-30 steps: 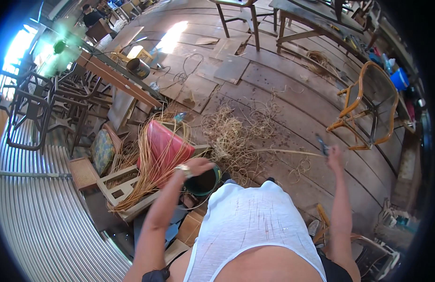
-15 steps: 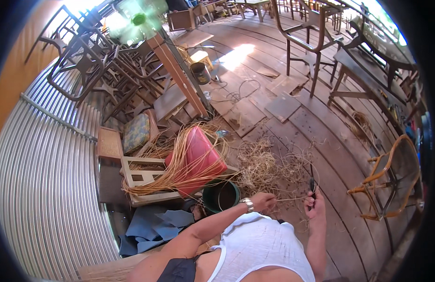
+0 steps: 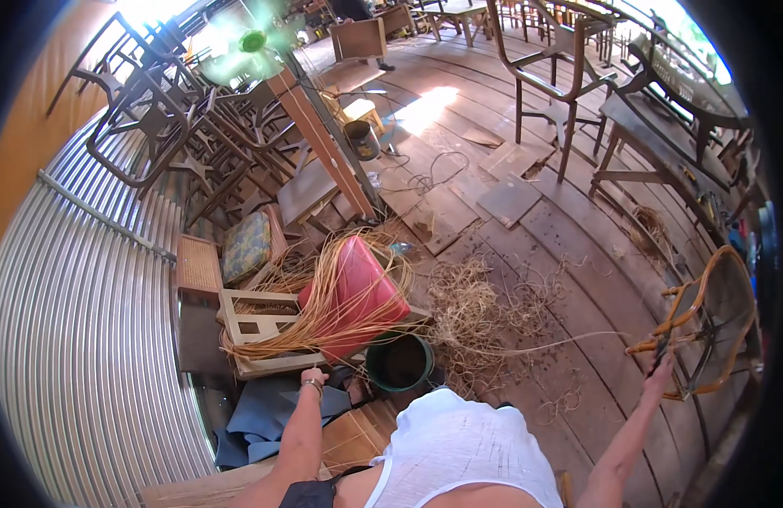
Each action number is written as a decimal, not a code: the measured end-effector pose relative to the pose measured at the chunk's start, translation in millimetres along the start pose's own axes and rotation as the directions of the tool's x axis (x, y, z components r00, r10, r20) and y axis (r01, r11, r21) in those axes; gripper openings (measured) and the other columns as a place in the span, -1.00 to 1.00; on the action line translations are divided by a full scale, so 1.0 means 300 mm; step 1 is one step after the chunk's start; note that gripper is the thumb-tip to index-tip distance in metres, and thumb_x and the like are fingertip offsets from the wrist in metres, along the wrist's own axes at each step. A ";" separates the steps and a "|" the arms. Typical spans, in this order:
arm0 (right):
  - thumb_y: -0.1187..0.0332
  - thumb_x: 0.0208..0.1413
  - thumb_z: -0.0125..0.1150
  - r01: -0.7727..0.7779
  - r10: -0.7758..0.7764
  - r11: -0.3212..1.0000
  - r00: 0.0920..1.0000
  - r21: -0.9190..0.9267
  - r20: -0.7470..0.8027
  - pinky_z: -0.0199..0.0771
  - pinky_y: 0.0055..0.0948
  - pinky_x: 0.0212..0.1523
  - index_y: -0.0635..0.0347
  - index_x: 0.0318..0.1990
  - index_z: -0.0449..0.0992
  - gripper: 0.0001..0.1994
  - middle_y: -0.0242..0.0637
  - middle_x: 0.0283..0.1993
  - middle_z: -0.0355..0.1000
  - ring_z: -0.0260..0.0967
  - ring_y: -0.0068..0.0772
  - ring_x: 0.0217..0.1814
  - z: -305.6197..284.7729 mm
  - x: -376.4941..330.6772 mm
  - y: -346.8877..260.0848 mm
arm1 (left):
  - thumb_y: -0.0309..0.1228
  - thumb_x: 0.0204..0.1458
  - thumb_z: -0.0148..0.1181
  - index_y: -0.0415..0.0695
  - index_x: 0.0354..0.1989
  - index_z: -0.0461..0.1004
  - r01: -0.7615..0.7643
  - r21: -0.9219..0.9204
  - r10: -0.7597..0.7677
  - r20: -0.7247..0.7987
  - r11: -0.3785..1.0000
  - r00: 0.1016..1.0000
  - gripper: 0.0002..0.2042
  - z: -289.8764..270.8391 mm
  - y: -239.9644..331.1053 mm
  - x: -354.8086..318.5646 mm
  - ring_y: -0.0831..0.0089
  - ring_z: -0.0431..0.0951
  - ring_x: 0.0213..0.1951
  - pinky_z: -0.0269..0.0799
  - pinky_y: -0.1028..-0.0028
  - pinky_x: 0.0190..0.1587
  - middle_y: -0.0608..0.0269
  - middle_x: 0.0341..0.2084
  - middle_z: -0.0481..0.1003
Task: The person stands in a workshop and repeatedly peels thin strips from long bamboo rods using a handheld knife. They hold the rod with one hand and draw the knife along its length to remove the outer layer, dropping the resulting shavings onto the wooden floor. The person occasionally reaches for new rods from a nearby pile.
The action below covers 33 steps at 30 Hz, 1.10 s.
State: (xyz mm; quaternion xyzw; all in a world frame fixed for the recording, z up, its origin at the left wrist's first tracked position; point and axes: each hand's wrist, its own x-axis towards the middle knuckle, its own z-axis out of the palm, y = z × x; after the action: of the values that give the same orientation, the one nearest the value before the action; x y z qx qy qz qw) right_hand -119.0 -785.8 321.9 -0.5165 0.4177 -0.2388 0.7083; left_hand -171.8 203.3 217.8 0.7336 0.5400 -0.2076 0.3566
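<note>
At the lower left, my left hand (image 3: 313,375), with a watch on its wrist, is closed beside the near rail of the pale wooden frame (image 3: 281,364). What its fingers hold, if anything, is too small to tell. Long tan cane strands (image 3: 323,317) lie over that frame and a red cushion (image 3: 357,288). Far to the right, my right hand (image 3: 661,371) is closed on a slim black-handled knife (image 3: 662,343), in front of the bent-cane chair (image 3: 713,317). One thin strand (image 3: 569,340) runs from the heap of shavings toward this hand; its far end is unclear.
A dark green bucket (image 3: 399,362) stands between the frame and the pile of curled shavings (image 3: 467,309). Blue sheets (image 3: 277,413) lie below my left hand. Stacked chair frames (image 3: 163,110), a wooden post (image 3: 319,140) and a spinning green fan (image 3: 252,41) are behind.
My hands, close together earlier, have moved wide apart: the left toward the wooden frame, the right out to the cane chair with the knife. A thin strand now stretches across the floor.
</note>
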 end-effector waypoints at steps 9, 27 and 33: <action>0.25 0.24 -0.05 0.334 -0.029 0.611 0.915 -0.717 0.402 0.28 -0.45 -0.74 0.07 -0.15 0.38 -0.84 -0.23 -0.40 0.41 0.30 -0.42 -0.69 -0.109 -0.479 0.675 | -0.29 0.12 0.19 -0.11 -0.29 0.46 -0.522 -0.280 0.532 0.730 0.805 0.429 -0.84 0.628 0.830 -0.774 0.68 0.31 -0.59 0.15 0.65 -0.59 0.45 -0.57 0.39; 0.18 0.22 0.10 0.184 0.034 0.830 0.925 -0.527 0.377 0.29 -0.56 -0.64 0.20 -0.20 0.34 -0.75 -0.31 -0.53 0.40 0.35 -0.59 -0.61 0.507 -1.072 0.231 | -0.43 0.01 0.27 -0.22 -0.29 0.53 -0.925 -0.245 0.384 0.915 0.289 -0.123 -0.85 1.185 0.972 -1.388 0.65 0.50 -0.53 0.42 0.61 -0.48 0.32 -0.50 0.57; 0.12 0.16 0.16 0.137 0.036 0.829 0.954 -0.542 0.296 0.31 -0.50 -0.64 0.29 -0.38 0.45 -0.66 -0.31 -0.63 0.41 0.38 -0.56 -0.65 0.485 -1.075 0.353 | -0.28 0.06 0.18 -0.21 -0.25 0.55 -0.946 -0.322 0.613 0.738 -0.043 -0.280 -0.76 1.101 0.873 -1.325 0.55 0.55 -0.53 0.45 0.50 -0.45 0.23 -0.54 0.55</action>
State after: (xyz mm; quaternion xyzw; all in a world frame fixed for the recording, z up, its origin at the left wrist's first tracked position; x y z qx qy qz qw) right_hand -180.1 -422.9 351.7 -0.7408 0.3452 -0.0461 0.5744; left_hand -30.3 -342.1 352.4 0.7774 -0.3896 -0.2762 0.4094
